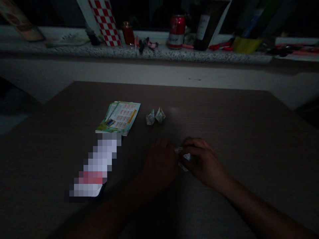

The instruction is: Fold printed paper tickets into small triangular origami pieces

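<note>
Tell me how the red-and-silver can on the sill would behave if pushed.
The red-and-silver metal can would probably slide upright if pushed low, its base looking flat. Pushed high, it may tip, being taller than wide; on its side, its round wall would likely roll.

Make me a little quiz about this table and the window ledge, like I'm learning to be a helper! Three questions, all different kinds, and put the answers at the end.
1. Count: how many folded paper shapes sit on the table beyond the left hand and the right hand?

2. True or false: the stack of printed sheets lies to the left of those shapes.

3. Pick one: what pattern is on the tall package on the window ledge?
A) blue stripes
B) red and white checks
C) yellow dots

Key: 1. two; 2. true; 3. B
</note>
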The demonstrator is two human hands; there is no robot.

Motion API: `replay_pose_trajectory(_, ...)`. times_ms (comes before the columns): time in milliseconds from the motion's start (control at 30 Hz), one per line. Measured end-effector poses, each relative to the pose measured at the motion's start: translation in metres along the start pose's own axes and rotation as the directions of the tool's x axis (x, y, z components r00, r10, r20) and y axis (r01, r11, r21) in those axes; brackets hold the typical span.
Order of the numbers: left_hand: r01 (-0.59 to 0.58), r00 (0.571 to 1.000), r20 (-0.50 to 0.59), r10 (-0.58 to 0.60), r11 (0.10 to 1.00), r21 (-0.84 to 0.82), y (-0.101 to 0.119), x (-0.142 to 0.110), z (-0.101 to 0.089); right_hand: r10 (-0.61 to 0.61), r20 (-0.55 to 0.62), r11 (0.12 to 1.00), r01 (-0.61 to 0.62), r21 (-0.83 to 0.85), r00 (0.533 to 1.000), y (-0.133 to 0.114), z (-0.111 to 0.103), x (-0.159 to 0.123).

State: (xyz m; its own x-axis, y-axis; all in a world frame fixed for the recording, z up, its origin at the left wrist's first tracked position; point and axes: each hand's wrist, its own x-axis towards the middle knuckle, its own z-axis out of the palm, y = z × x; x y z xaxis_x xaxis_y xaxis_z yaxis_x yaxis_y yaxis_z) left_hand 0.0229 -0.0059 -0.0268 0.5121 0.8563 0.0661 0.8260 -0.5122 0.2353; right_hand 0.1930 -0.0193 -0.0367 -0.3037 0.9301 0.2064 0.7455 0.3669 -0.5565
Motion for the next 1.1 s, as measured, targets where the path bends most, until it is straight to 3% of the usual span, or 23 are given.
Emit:
replay_pose_trajectory(400, -0.023, 1.0, -0.001, 0.023, 1.0, -0.016, 0.002, 0.0, -0.004, -0.08, 0.06, 0.995, 0.077, 0.057, 0.995, 0.008, -0.008, -0.007)
replay_pose_trajectory(700, 0.042, 0.998, 0.047, -0.035, 0.987, -0.157, -0.005, -0.003, -0.005, -0.078, 0.068, 0.995, 0.074, 0.061, 0.995, 0.007, -0.008, -0.007)
replay_pose_trajectory(1100, 0.028, 0.995, 0.098, -0.011, 0.985, -0.171, -0.007, -0.001, -0.01, -0.083, 0.077, 0.995, 0.079, 0.059, 0.994, 0.007, -0.009, -0.009)
